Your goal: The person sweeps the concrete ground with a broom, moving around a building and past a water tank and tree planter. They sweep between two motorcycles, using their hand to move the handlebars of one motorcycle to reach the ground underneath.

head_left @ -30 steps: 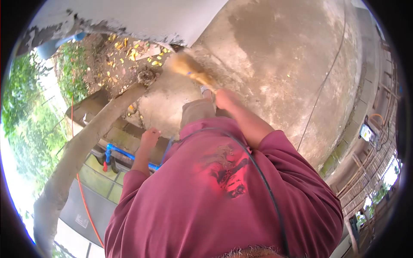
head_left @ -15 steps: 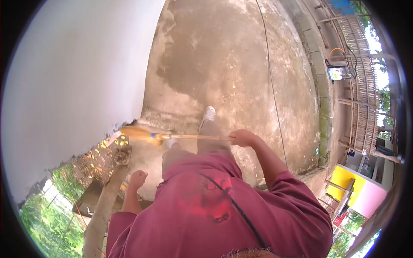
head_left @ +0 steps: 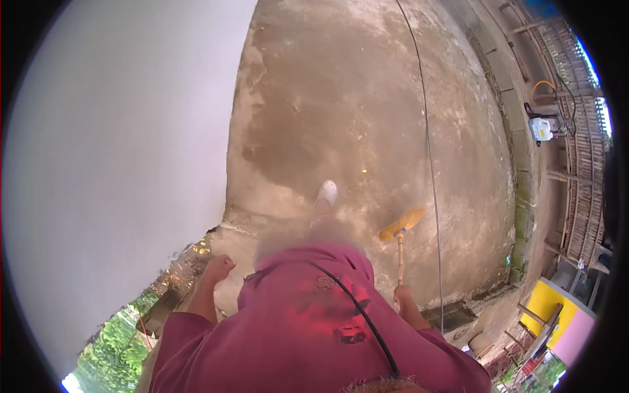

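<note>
My right hand (head_left: 403,295) is closed around the lower end of the wooden handle of a broom (head_left: 400,252). The broom points forward from the hand, and its yellow bristle head (head_left: 402,224) is over the concrete floor, right of my leg. My left hand (head_left: 219,268) is closed beside my body, near the wall's corner, with nothing visible in it. One light shoe (head_left: 327,192) shows ahead of me on the floor.
A white wall (head_left: 124,131) stands on the left. A dark cable (head_left: 427,141) crosses the concrete floor (head_left: 354,85). Along the right run a low block edge (head_left: 517,150), a white container (head_left: 540,129) and a yellow and pink panel (head_left: 557,318).
The broom has swung from in front of my legs, pointing left, out to the right, pointing forward. My right hand has moved back and right. The view has shifted.
</note>
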A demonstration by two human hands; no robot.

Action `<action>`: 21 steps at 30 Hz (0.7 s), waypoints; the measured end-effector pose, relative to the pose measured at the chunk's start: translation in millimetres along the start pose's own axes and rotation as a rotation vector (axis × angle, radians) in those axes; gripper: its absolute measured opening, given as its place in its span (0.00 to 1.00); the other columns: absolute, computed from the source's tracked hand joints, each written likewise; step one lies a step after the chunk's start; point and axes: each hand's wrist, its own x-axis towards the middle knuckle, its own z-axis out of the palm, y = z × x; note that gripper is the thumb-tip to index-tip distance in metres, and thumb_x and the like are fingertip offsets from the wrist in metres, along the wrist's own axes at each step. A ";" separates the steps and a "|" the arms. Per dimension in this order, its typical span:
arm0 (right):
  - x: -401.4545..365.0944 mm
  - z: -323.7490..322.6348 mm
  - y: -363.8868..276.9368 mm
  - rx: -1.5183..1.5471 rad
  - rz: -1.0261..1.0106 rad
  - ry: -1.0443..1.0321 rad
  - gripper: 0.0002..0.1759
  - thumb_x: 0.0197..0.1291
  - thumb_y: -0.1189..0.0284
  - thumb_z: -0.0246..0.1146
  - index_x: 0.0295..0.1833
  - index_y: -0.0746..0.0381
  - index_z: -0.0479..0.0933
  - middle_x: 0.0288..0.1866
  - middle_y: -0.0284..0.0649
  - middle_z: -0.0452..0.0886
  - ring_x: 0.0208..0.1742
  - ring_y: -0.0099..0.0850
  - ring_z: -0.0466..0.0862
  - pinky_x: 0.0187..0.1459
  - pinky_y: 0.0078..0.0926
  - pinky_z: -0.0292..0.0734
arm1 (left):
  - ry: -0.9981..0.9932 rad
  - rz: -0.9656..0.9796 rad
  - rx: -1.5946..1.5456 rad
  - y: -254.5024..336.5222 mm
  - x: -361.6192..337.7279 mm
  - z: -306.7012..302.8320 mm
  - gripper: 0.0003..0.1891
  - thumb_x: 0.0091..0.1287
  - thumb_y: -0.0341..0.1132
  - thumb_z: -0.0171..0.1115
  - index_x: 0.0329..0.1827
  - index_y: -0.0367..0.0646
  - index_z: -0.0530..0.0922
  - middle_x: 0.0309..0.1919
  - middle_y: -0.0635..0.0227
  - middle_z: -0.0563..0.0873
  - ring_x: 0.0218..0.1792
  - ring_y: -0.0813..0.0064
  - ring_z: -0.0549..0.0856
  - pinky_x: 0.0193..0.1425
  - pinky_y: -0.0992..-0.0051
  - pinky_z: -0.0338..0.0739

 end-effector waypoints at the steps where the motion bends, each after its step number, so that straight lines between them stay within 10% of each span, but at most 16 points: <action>1: -4.0 -16.8 -3.3 0.026 0.053 0.020 0.15 0.68 0.70 0.55 0.37 0.66 0.84 0.24 0.44 0.84 0.25 0.36 0.87 0.28 0.40 0.82 | -0.013 -0.029 -0.051 36.2 1.1 -11.5 0.19 0.69 0.48 0.65 0.43 0.37 0.85 0.32 0.55 0.89 0.35 0.58 0.89 0.44 0.61 0.81; 9: 60.5 -102.3 -128.4 0.338 0.268 -0.341 0.11 0.66 0.72 0.60 0.38 0.69 0.81 0.20 0.47 0.78 0.16 0.42 0.78 0.21 0.45 0.73 | -0.007 -0.073 -0.160 169.2 43.5 -65.2 0.17 0.70 0.44 0.66 0.45 0.36 0.84 0.31 0.56 0.89 0.32 0.65 0.89 0.41 0.64 0.81; 11: 48.0 -123.5 -222.8 0.503 0.248 -0.298 0.14 0.69 0.72 0.58 0.27 0.62 0.72 0.16 0.43 0.71 0.10 0.35 0.68 0.13 0.38 0.58 | -0.033 -0.110 -0.060 164.0 51.3 -71.0 0.17 0.70 0.44 0.66 0.45 0.36 0.84 0.32 0.55 0.89 0.34 0.63 0.89 0.42 0.64 0.81; 13: 59.9 -142.5 -306.1 0.209 -0.114 -0.306 0.16 0.70 0.68 0.61 0.28 0.62 0.73 0.16 0.37 0.69 0.09 0.33 0.64 0.13 0.35 0.58 | -0.077 -0.142 0.006 165.4 66.4 -85.9 0.17 0.69 0.44 0.66 0.45 0.36 0.85 0.33 0.54 0.90 0.37 0.60 0.90 0.45 0.64 0.82; 19: 59.5 -257.3 -588.0 0.875 -0.176 -0.319 0.14 0.74 0.62 0.59 0.36 0.58 0.73 0.18 0.29 0.67 0.13 0.22 0.63 0.14 0.24 0.56 | -0.225 -0.025 0.415 137.8 205.6 -151.2 0.20 0.69 0.49 0.63 0.48 0.42 0.88 0.45 0.55 0.91 0.48 0.49 0.89 0.54 0.56 0.82; 21: 37.6 -298.4 -615.3 0.902 -0.158 -0.341 0.11 0.75 0.62 0.59 0.41 0.57 0.73 0.20 0.27 0.67 0.14 0.19 0.63 0.15 0.22 0.55 | -0.230 -0.242 0.274 245.4 234.0 -238.2 0.19 0.68 0.48 0.63 0.46 0.38 0.88 0.49 0.50 0.89 0.54 0.50 0.86 0.58 0.57 0.80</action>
